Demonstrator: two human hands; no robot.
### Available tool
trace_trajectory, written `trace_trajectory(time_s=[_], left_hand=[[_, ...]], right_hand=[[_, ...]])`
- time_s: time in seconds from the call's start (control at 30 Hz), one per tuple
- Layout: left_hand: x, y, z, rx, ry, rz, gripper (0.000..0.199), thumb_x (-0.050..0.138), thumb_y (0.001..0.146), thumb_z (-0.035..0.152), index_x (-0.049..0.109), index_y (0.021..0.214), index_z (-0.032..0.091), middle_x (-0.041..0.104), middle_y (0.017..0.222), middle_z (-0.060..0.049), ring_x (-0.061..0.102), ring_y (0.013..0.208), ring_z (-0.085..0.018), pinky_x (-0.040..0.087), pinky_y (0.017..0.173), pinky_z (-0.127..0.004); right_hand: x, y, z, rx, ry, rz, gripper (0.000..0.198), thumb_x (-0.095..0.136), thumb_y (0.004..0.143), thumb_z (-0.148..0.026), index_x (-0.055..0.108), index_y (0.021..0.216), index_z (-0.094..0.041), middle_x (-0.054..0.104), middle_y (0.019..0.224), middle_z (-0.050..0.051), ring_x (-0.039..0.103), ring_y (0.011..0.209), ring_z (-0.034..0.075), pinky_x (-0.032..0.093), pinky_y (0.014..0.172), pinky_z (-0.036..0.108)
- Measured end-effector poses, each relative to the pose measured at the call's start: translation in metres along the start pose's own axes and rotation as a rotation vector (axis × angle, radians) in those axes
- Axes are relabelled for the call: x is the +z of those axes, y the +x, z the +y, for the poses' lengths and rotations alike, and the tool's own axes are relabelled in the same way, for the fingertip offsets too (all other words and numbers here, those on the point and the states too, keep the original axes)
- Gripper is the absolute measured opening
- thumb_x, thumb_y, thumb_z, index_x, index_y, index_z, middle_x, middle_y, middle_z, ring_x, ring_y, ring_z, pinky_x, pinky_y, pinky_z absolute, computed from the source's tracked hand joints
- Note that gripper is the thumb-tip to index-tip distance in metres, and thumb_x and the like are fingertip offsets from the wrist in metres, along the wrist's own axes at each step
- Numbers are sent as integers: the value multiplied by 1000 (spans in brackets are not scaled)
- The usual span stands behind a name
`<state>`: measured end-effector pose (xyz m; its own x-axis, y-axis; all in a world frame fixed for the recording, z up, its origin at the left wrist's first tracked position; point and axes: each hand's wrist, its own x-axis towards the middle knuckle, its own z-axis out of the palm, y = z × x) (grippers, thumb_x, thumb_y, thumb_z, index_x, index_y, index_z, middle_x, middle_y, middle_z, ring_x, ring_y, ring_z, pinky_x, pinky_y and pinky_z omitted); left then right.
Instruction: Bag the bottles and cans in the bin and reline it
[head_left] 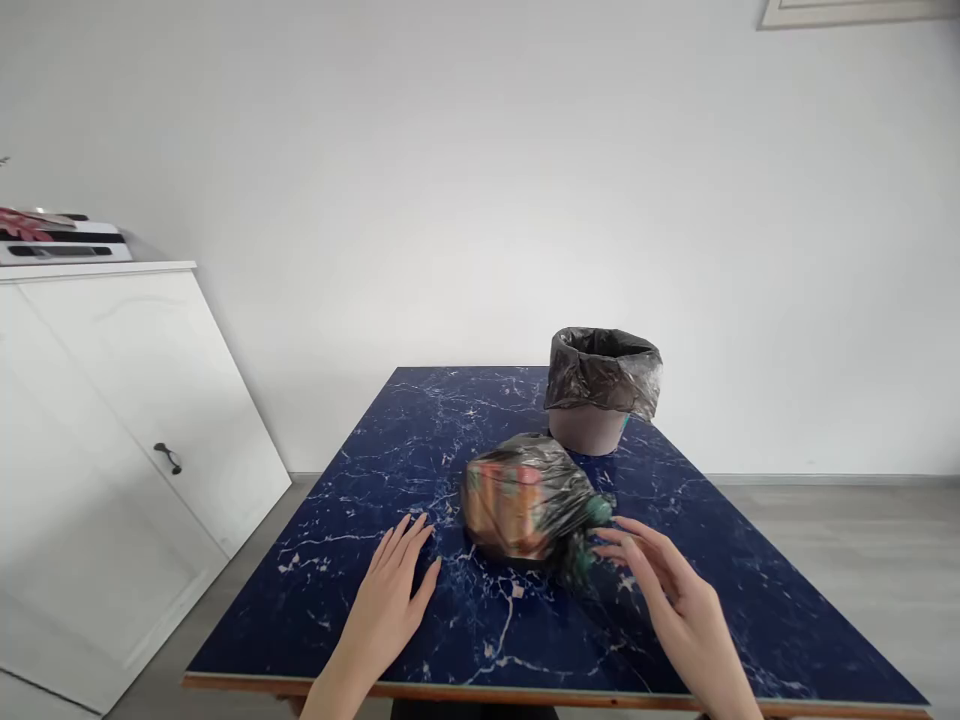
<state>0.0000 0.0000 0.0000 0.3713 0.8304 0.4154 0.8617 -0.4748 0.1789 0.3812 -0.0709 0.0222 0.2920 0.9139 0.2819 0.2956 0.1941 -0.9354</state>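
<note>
A black, see-through plastic trash bag [555, 470] lies in the middle of the blue marbled table [360, 480], slightly smeared by motion. Orange and red packaging shows through its left side, and something green shows near its gathered right end. My left hand [394, 580] lies flat on the table to the left of the bag, fingers stretched out and holding nothing. Close to the bag's gathered end is my right hand [667, 590], its fingers apart and curved; whether the fingertips touch the bag I cannot tell.
A trash bin [589, 428] lined with a black bag stands at the table's back right. To the left is a white cabinet [112, 430] with a dark handle, a white device [67, 245] on top. A plain wall rises behind the table.
</note>
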Motion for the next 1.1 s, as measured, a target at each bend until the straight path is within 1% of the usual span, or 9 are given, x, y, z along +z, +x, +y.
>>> trace_trajectory(time_s=[0.13,0.2,0.33,0.43,0.57,0.73,0.9,1.0,1.1], left_hand=[[3,1,-1,8,-4,26,49,49,111,47,53,157,30,56,164,-6,47,156,-33,44,127,-57],[2,1,0,2,-11,27,49,49,111,48,53,157,30,57,163,-7,49,154,-34,44,126,-57],[-11,1,7,-24,-71,44,50,48,111,47,49,158,31,62,157,-10,59,146,-35,53,119,-55],[-27,3,21,-33,-142,144,44,46,113,40,48,156,32,67,148,-10,66,137,-33,59,111,-51],[-46,19,55,143,-219,265,36,47,112,24,55,145,33,69,137,-8,66,132,-28,55,112,-45],[-55,60,100,344,-160,112,34,59,109,30,59,143,29,67,140,-9,56,140,-31,48,117,-49],[-56,83,113,399,-146,109,11,60,108,21,71,109,23,75,115,-7,63,126,-30,50,109,-50],[-57,84,113,383,-218,178,13,58,108,19,69,101,23,77,101,-4,69,107,-25,53,99,-45],[-62,85,112,302,-312,268,11,59,108,22,68,101,24,77,98,-3,71,97,-22,55,91,-40]], right_hand=[[-1,-5,4,42,18,112,50,60,100,-65,69,128,-25,80,123,13,80,103,29,67,87,38],[5,-10,3,26,14,118,49,61,100,-65,70,123,-24,81,117,13,80,98,29,67,86,38],[29,-27,-9,-53,6,12,40,61,102,-59,72,117,-24,80,100,11,78,82,24,64,74,32],[50,-38,-16,-110,33,-120,35,57,105,-54,72,114,-24,77,85,6,73,66,20,60,63,28],[71,-46,-12,-79,44,-193,36,55,107,-55,68,121,-24,75,80,3,69,58,18,55,55,27],[84,-48,-7,59,55,-84,49,54,105,-63,51,132,-23,73,80,1,68,59,20,51,53,29],[93,-35,-9,164,138,-83,60,58,100,-69,49,133,-20,70,75,-1,67,61,22,53,64,32],[101,-25,-12,179,188,-107,51,62,97,-72,58,109,-23,62,68,-3,61,59,19,49,62,31],[106,-21,-20,170,262,-106,51,65,94,-73,56,84,-24,50,65,-4,50,58,15,42,57,27]])
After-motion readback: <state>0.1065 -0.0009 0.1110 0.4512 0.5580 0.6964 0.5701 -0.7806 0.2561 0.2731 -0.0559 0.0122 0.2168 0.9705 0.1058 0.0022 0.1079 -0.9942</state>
